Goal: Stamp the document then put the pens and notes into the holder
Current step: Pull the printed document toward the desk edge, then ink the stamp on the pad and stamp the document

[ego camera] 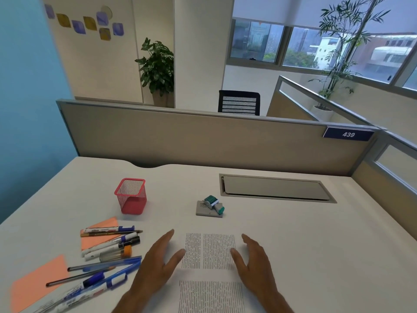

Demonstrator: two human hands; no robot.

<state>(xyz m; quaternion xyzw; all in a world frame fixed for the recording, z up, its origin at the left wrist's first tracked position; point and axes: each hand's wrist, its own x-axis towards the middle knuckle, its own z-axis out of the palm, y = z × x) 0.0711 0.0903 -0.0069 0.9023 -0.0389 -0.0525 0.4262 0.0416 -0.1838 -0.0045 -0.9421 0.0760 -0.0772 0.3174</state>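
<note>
A white desk (282,245) is seen from above, enclosed at its far edge by a beige partition (203,141) bearing a blue plate marked 439 (348,134). A grey cable hatch (275,188) is set flush into the desktop, far beyond the right fingertips. Behind the partition, a black mesh chair (239,102), a white column, two potted plants and a window with buildings outside are noted. Coloured notes are stuck on the far wall.

The document (209,263), printed in blocks of text, lies flat between the two hands. The left hand (155,267) and the right hand (255,265) are held flat at the sheet's side edges, fingers straight and relaxed, thumbs turned inward over the paper; nothing is gripped. Whether the palms touch the desk cannot be told.

Ahead of the fingertips, roughly midway between the hands, the stamp (214,203) with green parts lies tilted on a grey ink pad (206,210). The red mesh holder (131,196) stands upright, well ahead and to the left of the left fingers; nothing is seen inside it.

Left of the left hand, a loose pile of pens (108,247) and markers is spread, partly overlying two orange notes (36,283), one nearer the holder, one near the desk's front edge. Nothing lies between the fingers and the stamp.
</note>
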